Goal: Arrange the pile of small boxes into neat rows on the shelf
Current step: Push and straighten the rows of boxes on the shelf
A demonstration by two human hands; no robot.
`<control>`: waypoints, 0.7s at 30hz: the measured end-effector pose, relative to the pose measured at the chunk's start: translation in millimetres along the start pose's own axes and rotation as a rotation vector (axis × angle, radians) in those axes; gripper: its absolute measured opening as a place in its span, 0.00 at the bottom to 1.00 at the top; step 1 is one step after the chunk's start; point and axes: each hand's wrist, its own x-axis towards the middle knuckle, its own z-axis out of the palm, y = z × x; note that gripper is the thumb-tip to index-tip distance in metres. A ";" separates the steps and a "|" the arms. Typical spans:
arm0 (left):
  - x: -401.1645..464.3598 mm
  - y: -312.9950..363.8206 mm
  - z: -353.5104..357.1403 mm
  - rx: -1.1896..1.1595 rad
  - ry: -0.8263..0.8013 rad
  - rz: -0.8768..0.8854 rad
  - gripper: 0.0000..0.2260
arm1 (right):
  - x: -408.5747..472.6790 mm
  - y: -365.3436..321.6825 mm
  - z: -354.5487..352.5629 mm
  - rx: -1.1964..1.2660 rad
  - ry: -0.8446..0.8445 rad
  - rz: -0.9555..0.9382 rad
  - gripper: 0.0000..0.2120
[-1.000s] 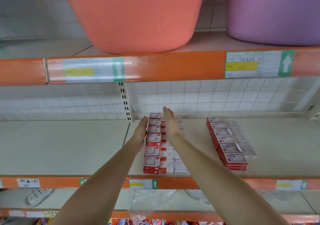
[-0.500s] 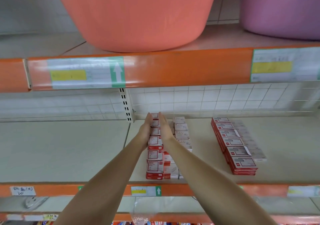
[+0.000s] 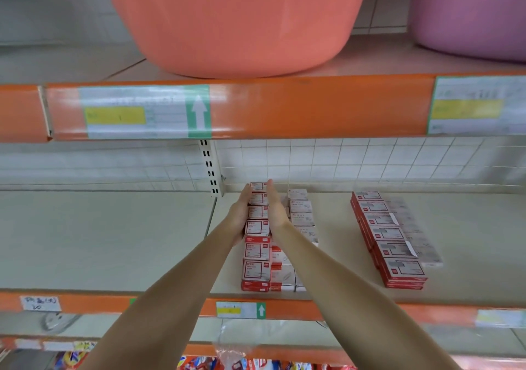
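Small red-and-white boxes stand in a tall stacked row [image 3: 257, 251] running front to back on the middle shelf [image 3: 113, 236]. My left hand [image 3: 241, 216] lies flat against the row's left side and my right hand [image 3: 275, 209] flat against its right side, squeezing the rear boxes between the palms. Just right of it sits a lower row of white boxes [image 3: 302, 216], partly hidden by my right forearm. Further right lies another stacked red row [image 3: 387, 238] with white boxes beside it.
An orange basin [image 3: 236, 19] and a purple basin [image 3: 472, 11] sit on the shelf above, behind an orange rail with price labels [image 3: 145, 112]. A slotted upright [image 3: 210, 167] stands at the back. Packaged goods show on lower shelves.
My right hand has come in from the white row to press against the red row's right side, so both palms now clamp it. The view has moved closer.
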 end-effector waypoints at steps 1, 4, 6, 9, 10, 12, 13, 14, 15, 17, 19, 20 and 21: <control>-0.6 -2.8 1.0 -0.009 0.017 0.004 0.25 | 1.1 1.5 1.5 -0.020 0.011 -0.017 0.53; -1.0 -5.9 4.0 0.038 0.076 0.047 0.25 | -3.1 -1.5 7.3 -0.038 0.017 -0.050 0.53; -0.8 -5.3 4.5 0.109 0.120 0.082 0.24 | -4.6 -2.9 6.9 -0.031 0.041 -0.066 0.41; -4.8 0.3 8.0 0.136 0.184 0.114 0.20 | -7.9 -4.7 6.8 -0.020 0.049 -0.079 0.36; -5.2 1.4 8.7 0.138 0.187 0.118 0.20 | -8.8 -4.9 7.7 -0.037 0.050 -0.068 0.39; -6.9 2.8 10.5 0.139 0.186 0.119 0.21 | 7.7 8.6 5.0 -0.041 0.050 -0.052 0.42; -7.7 3.2 11.0 0.141 0.191 0.120 0.20 | 13.7 12.6 3.9 -0.039 0.044 -0.041 0.45; -6.9 2.9 10.8 0.147 0.197 0.124 0.20 | 12.8 11.8 4.0 -0.054 0.042 -0.026 0.46; -6.4 3.1 11.0 0.152 0.203 0.128 0.19 | 5.5 6.1 5.4 -0.061 0.045 -0.028 0.45; -5.5 3.8 12.2 0.162 0.213 0.132 0.18 | -11.0 -5.5 7.9 -0.127 0.080 -0.039 0.36; -3.1 3.3 12.5 0.159 0.229 0.133 0.16 | -17.1 -10.1 5.5 -0.175 0.113 -0.075 0.30; -1.9 2.9 12.1 0.159 0.237 0.134 0.16 | -17.1 -9.3 3.7 -0.196 0.126 -0.081 0.29; -1.6 3.1 12.2 0.162 0.242 0.139 0.15 | -18.4 -9.9 3.8 -0.210 0.147 -0.087 0.28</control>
